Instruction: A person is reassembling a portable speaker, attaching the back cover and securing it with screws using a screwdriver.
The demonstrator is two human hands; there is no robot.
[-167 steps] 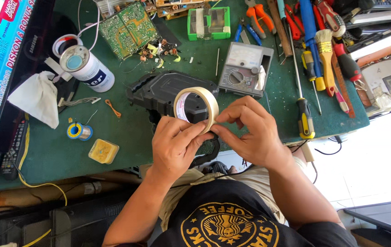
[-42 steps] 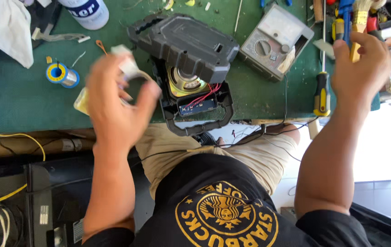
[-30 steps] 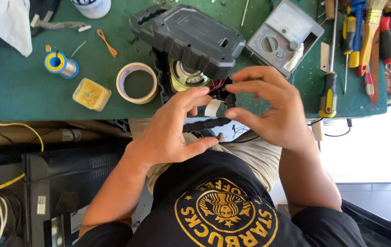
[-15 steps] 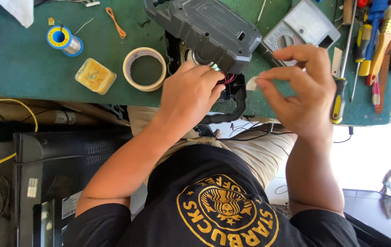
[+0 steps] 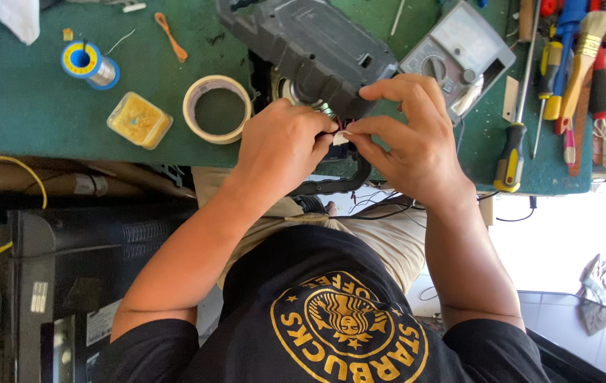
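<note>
Head view: your left hand (image 5: 285, 145) and right hand (image 5: 409, 138) pinch a small tape piece (image 5: 340, 137) together over red wires (image 5: 333, 129); pull hard and a wire may snap

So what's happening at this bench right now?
A person works with both hands at the near edge of a green bench mat. The left hand and right hand meet over an opened dark grey device, pinching a small pale piece of tape at its wiring. A roll of masking tape lies just left, near a yellow tin and a solder spool. A multimeter sits to the right.
</note>
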